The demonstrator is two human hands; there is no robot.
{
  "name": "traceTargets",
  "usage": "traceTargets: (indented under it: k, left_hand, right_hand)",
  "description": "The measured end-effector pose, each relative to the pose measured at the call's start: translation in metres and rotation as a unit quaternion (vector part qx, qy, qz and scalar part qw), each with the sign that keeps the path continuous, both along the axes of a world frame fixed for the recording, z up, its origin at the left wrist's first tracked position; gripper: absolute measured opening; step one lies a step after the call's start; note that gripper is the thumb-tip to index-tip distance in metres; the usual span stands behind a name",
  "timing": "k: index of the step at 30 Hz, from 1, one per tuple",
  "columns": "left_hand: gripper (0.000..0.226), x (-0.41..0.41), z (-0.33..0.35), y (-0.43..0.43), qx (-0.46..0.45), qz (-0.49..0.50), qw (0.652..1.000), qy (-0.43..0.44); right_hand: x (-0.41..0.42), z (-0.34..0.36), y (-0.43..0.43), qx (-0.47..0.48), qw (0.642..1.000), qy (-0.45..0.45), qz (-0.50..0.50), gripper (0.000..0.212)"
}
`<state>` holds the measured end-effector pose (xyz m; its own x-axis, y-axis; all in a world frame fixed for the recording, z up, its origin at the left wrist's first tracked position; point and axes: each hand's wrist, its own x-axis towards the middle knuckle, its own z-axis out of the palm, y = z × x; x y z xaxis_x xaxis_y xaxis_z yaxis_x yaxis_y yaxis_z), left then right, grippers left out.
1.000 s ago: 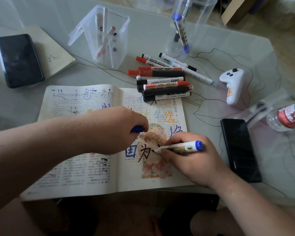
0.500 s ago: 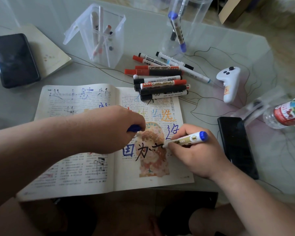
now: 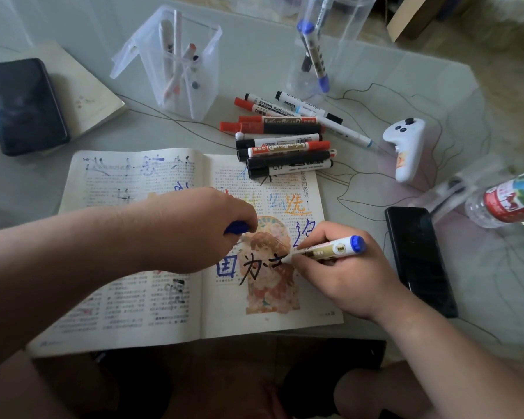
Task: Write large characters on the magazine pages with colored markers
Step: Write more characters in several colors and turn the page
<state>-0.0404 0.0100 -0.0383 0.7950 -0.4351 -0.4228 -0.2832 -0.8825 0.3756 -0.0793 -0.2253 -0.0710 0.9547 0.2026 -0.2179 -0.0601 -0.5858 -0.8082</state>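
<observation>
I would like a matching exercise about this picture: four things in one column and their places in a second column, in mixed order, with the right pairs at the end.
Column 1
1. marker with blue end
2. small blue piece
3. white controller
4. left black phone

Column 2
A. lying on the pale notebook
B. gripped in the left hand
C. on the table, right of the loose marker pile
D. held by the right hand, tip on the magazine

Pairs: 1-D, 2-B, 3-C, 4-A

Red marker reads "WHITEBOARD"; magazine page shows "因为".
</observation>
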Motion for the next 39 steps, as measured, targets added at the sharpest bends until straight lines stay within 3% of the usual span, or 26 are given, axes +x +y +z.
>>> traceTargets:
  k: [9, 24, 29, 31, 36, 39]
  left_hand:
    - [0.026, 0.001, -0.001, 0.001, 0.002, 0.000, 1.000, 0.005]
    - [0.028, -0.001, 0.001, 0.000, 0.003, -0.001, 1.000, 0.014]
    - [0.027, -0.001, 0.001, 0.000, 0.008, -0.008, 1.000, 0.014]
    - [0.026, -0.001, -0.001, -0.001, 0.012, -0.015, 1.000, 0.014]
    - [0.036, -0.002, 0.000, -0.005, 0.003, 0.004, 1.000, 0.028]
    - [0.046, -0.001, 0.002, -0.006, -0.042, 0.046, 0.997, 0.037]
  right_hand:
    - [-0.004, 0.000, 0.003, -0.006, 0.999, 0.001, 0.037, 0.016]
    - [-0.003, 0.002, 0.002, -0.017, 1.000, 0.000, 0.015, 0.017]
    - [-0.001, 0.001, 0.001, -0.031, 0.996, 0.040, 0.076, 0.015]
    - [0.001, 0.003, 0.000, 0.003, 0.996, 0.052, 0.073, 0.012]
    - [0.010, 0.006, -0.007, 0.221, 0.971, 0.088, -0.042, 0.008]
    - [0.013, 0.007, -0.006, 0.270, 0.957, 0.080, -0.074, 0.012]
